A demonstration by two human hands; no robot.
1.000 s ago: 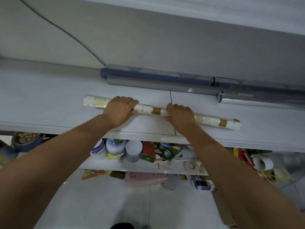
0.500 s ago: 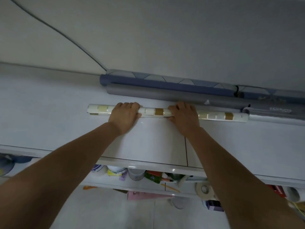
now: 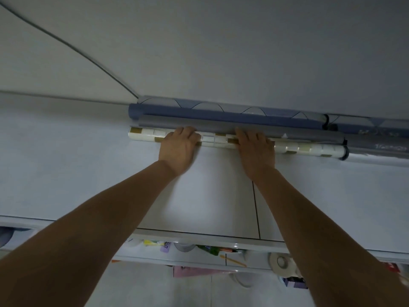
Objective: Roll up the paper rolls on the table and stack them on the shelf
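Left hand, right hand: fingers nearly straight, pressing on tile-patterned paper roll, snug beside grey roll near shelf back edge.

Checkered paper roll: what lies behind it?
A grey roll lies right behind, then a blue roll by the wall. The left hand and right hand cover part of that border.
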